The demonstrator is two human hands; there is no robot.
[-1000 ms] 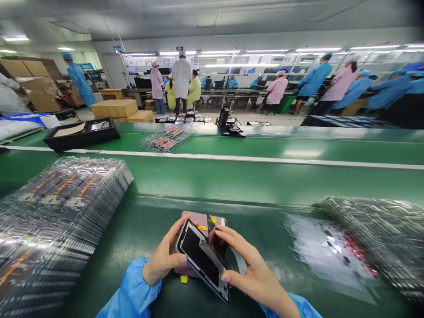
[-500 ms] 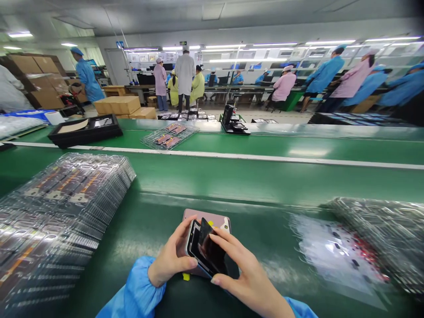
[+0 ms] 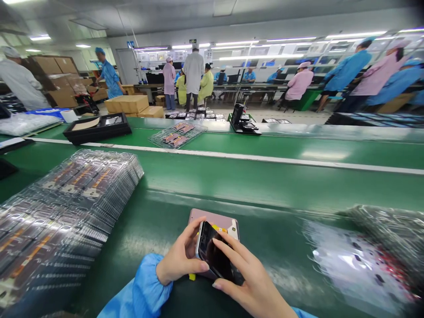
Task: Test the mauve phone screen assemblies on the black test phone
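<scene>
A smartphone (image 3: 215, 251) with a black glossy screen and a pale frame is held tilted just above the bench. My left hand (image 3: 180, 256) grips its left edge, thumb at the near side and fingers around the far side. On the other side my right hand (image 3: 250, 271) grips the phone, fingers lying across the screen and thumb at the near edge. Beneath the phone lies a pinkish flat part (image 3: 198, 215) with yellow tabs and a pale corner, largely covered by my hands and the phone.
Stacked clear plastic trays (image 3: 109, 176) with brown parts and orange strips stand at left. Clear bags (image 3: 334, 254) and more plastic trays (image 3: 391, 225) lie at right. Across the white strip (image 3: 265, 160) are a black box (image 3: 99, 128) and a black stand (image 3: 243, 119). Several people work beyond.
The screen stood raised at an angle from the phone's frame; now it lies down against it. My hands have kept their hold. The whole view has shifted slightly.
</scene>
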